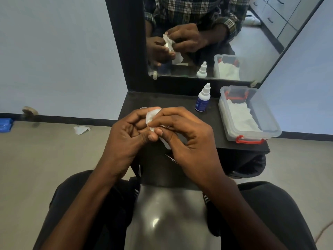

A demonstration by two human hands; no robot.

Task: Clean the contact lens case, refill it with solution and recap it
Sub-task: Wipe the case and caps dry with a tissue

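A: So, starting large: smooth black shelf (162,100) under a framed mirror (252,42); at right, clear rectangular plastic box (270,123), red clasps, soft white tissues inside.

B: Then both hands?

A: Yes. Left hand (126,138) and right hand (189,139) meeting above the shelf, fingers curled and pinching crumpled white tissue (153,116).

B: And the lens case?

A: Hidden in the tissue, cannot tell. Beside the box, small rounded blue-and-white solution bottle (202,99), upright, capped.

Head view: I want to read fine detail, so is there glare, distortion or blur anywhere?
Head view: wide-angle bending bows the mirror frame and wall edges; a bright glare spot sits on the glossy grey surface below the hands; the solution bottle label is too soft to read; lighting is even and shadows are faint.
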